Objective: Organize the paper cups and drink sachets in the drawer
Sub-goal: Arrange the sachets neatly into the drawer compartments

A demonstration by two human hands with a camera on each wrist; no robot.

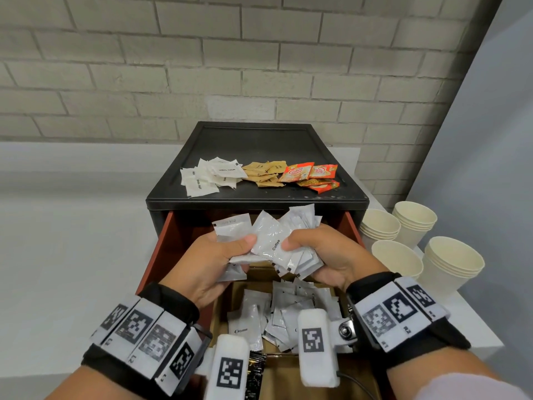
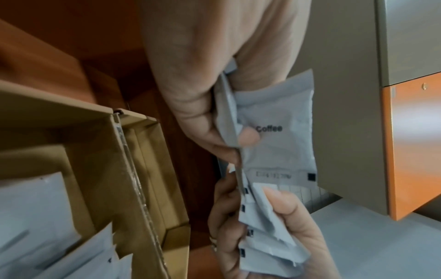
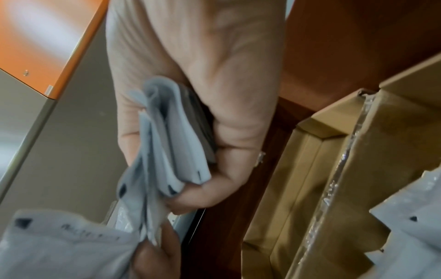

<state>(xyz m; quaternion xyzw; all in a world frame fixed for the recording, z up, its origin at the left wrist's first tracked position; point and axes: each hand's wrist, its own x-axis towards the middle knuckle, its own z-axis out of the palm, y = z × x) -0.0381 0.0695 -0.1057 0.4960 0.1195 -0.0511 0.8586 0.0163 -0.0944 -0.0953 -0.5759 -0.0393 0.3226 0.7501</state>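
Note:
Both hands are raised over the open red-brown drawer (image 1: 162, 243), sharing a bunch of white coffee sachets (image 1: 274, 243). My left hand (image 1: 230, 249) pinches a few of them between thumb and fingers; in the left wrist view one sachet (image 2: 281, 132) reads "Coffee". My right hand (image 1: 305, 246) grips a fanned stack (image 3: 171, 147), thumb on top. Below the hands, white cream sachets (image 1: 288, 316) lie loose in a cardboard divider (image 2: 95, 151) inside the drawer. Paper cups (image 1: 415, 223) stand in several short stacks to the right of the cabinet.
The black cabinet top (image 1: 253, 142) carries white sugar sachets (image 1: 207, 177), brown sachets (image 1: 265, 173) and orange creamer packets (image 1: 311, 176). A brick wall stands behind, with white counter on both sides. A dark packet (image 1: 255, 370) lies at the drawer's near end.

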